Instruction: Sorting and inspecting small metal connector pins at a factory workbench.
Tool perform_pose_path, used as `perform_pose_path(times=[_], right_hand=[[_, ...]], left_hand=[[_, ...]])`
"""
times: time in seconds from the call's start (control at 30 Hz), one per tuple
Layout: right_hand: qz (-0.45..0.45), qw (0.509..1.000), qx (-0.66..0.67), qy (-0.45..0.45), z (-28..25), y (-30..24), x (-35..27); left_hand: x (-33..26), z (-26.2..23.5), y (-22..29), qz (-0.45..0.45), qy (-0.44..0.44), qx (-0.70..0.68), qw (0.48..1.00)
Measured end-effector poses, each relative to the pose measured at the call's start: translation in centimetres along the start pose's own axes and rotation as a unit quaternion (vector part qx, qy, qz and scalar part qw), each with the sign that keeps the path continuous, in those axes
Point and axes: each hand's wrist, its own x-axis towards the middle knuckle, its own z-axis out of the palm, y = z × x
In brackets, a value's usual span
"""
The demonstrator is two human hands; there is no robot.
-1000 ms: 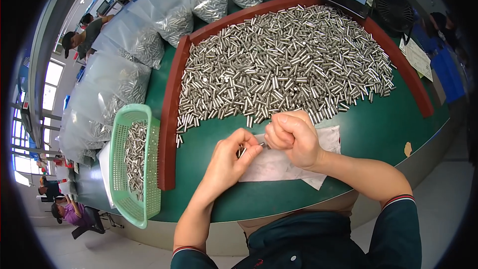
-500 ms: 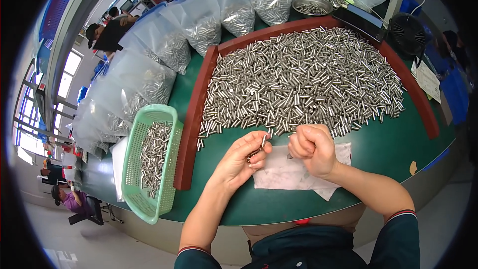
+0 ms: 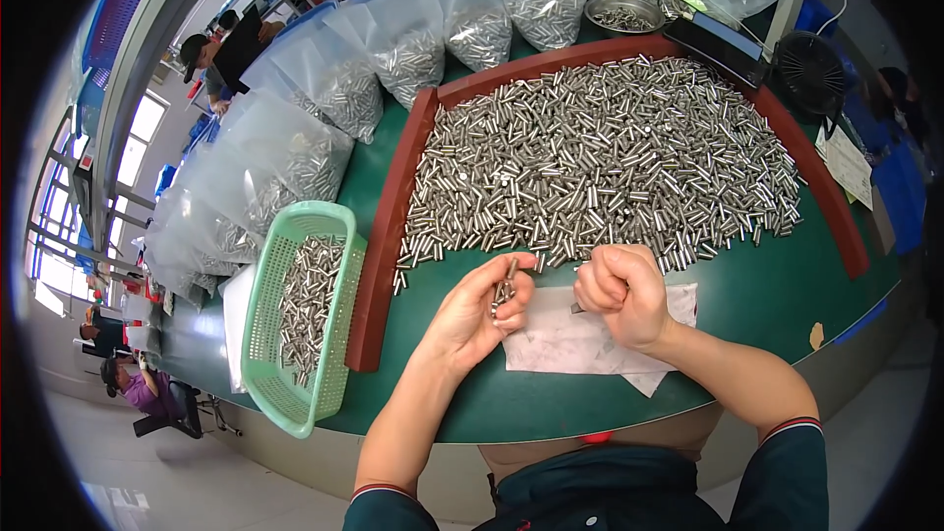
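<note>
A few short silver metal cylinders [image 3: 504,289], too tightly bunched to count, sit pinched between the thumb and curled fingers [image 3: 521,265] of the left hand [image 3: 472,320], held just above the near edge of the green counter [image 3: 747,305]. The right hand [image 3: 621,295] is closed in a loose fist beside it, with a small dark piece showing under its fingers [image 3: 602,280]; what that piece is cannot be told. Both hands hover over one crumpled white sheet of paper [image 3: 575,344] lying on the counter. Just beyond the hands spreads a heap of loose silver metal cylinders [image 3: 600,157], far too many to count, bounded by a curved red-brown raised rim [image 3: 388,236]. To the left of the rim stands one light green plastic mesh basket [image 3: 265,334], partly filled with more cylinders. Behind it and along the far side stand about six clear plastic bags [image 3: 315,152] holding cylinders. One round metal bowl [image 3: 621,12] and one small black fan [image 3: 809,74] stand at the far end.
</note>
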Motion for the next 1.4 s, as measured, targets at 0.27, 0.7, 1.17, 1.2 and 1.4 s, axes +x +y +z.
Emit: perform_pose_path(times=[0.27, 0.7, 1.17, 1.2, 1.4], right_hand=[[0.0, 1.0, 0.003, -0.007, -0.4, 0.1, 0.0], [0.0, 1.0, -0.005, -0.004, -0.8, -0.1, 0.1], [-0.007, 1.0, 0.01, -0.012, -0.2, 0.4, -0.1], [-0.007, 1.0, 0.008, -0.013, -0.1, 0.4, 0.0], [-0.008, 1.0, 0.011, -0.01, -0.1, 0.4, 0.1]], left_hand=[[-3.1, 0.1, 4.4, 0.507, 0.334, 0.534, 0.588], [-0.4, -0.5, 3.6, 0.493, 0.205, 0.729, 0.428], [1.6, -0.3, 0.1, 0.425, -0.012, 0.82, 0.383], [1.5, -0.3, 0.1, 0.416, -0.002, 0.822, 0.388], [1.8, -0.5, -0.4, 0.423, 0.018, 0.813, 0.4]])
